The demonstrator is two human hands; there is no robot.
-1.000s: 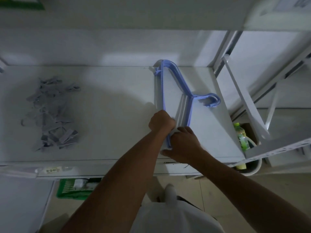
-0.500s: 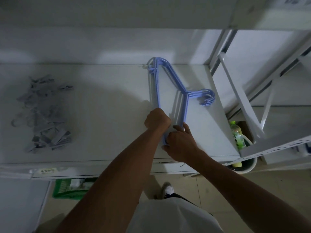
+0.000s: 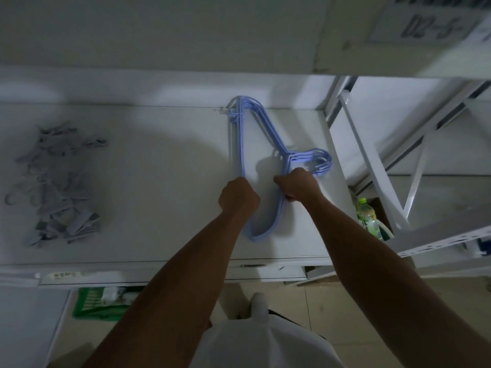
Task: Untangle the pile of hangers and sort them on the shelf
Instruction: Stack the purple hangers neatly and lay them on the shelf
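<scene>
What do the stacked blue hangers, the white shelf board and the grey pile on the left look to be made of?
Stacked blue hangers: likely moulded plastic; uniform colour, flat ribbed bars, soft sheen. White shelf board: smooth and matt, painted metal or laminate; the look leaves it open. Grey pile: small flat pieces, probably plastic clips or hangers, too blurred to confirm.

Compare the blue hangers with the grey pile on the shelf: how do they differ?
The hangers are blue and stacked in line, hooks together; the grey pile is a loose jumble. The hangers lie on the right of the shelf, the grey pile on the left. The left hand and right hand grip the hangers; nothing touches the grey pile. Both rest on the same white shelf.
</scene>
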